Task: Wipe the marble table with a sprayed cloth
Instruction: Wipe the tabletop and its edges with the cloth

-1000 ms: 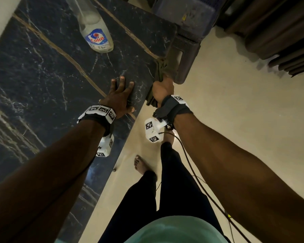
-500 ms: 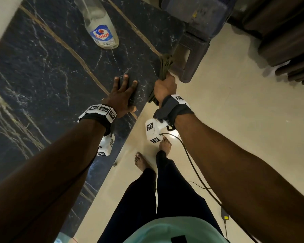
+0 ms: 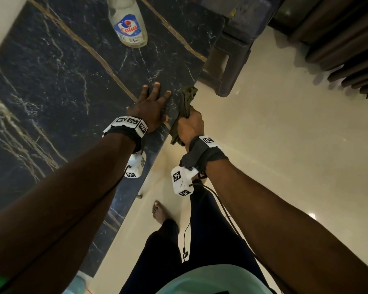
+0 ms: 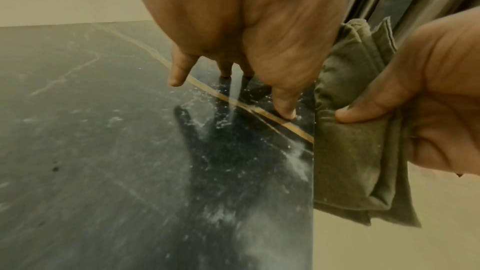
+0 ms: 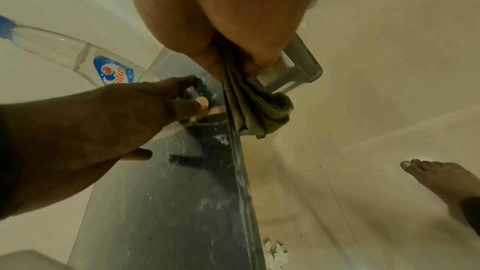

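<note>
The black marble table (image 3: 57,85) with white veins and thin gold lines runs from upper right to lower left. My left hand (image 3: 151,105) lies flat on it near the front edge, fingers spread and straight (image 4: 283,108). My right hand (image 3: 189,124) grips a folded olive-green cloth (image 3: 186,105) and holds it against the table's side edge (image 5: 235,128). In the left wrist view the cloth (image 4: 355,147) hangs beside the edge, pinched by the right thumb. A clear spray bottle (image 3: 129,26) with a blue label stands on the table beyond the left hand.
A dark plastic stool (image 3: 229,66) stands just past the table's far corner. Cream floor tiles (image 3: 274,134) lie to the right. My bare feet (image 3: 159,213) stand close to the table edge, and a cable (image 3: 221,206) hangs from the right wrist. A white wall borders the table's left.
My right hand has slid the cloth back along the table's side edge toward me, away from the stool. The left hand stays flat on the marble.
</note>
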A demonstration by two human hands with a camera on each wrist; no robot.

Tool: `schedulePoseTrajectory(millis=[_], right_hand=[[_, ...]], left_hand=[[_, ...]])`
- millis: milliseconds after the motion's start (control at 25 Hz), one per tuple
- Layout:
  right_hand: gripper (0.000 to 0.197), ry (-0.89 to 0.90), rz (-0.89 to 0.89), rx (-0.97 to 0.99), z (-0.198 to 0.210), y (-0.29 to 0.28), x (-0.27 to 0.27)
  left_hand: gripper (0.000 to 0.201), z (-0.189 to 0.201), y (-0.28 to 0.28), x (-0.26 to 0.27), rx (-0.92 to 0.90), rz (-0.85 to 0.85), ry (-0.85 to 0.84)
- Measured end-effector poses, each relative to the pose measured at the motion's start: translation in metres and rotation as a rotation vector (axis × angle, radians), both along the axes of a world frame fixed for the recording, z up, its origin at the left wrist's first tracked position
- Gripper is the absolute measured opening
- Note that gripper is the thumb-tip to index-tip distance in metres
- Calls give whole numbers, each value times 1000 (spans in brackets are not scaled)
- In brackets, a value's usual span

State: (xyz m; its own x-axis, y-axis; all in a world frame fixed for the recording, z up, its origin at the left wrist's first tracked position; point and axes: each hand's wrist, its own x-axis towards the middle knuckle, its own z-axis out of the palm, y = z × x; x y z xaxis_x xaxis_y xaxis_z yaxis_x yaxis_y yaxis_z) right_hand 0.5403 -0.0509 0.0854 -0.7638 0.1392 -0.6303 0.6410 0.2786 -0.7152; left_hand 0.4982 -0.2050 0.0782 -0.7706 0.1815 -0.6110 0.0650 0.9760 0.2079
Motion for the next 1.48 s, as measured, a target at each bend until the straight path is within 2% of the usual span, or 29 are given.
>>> schedulePoseTrajectory(millis=[80,160,360,600,760,1080,1360,1480], right_hand=[[30,3,-13,6,0,-7,16],[31,14,-15,19,-1,-14,36],[29,32,-19,3,4,-30,72],[38,47,-38,104,6,-20,32],[36,30,-11,95,5,-27,48],[40,40,86,-29,-6,-51,141],[37,85,11,15,-9,-48,112],[35,70,-9,33,-11,-58,126]], left_hand=[[74,4,-4,16,-18,-24,50],[73,10,-12,38,-38,-53,47],[95,24,-44,102,-100,-119,-24],[113,16,-75,158,-99,-92,-52],[116,16,-73,163,-75,-62,-68],[119,20,-72,163,-115,-34,-64],[111,18,-73,168,-148,-60,-38],[108,16,-75,169,-105,-53,-24]])
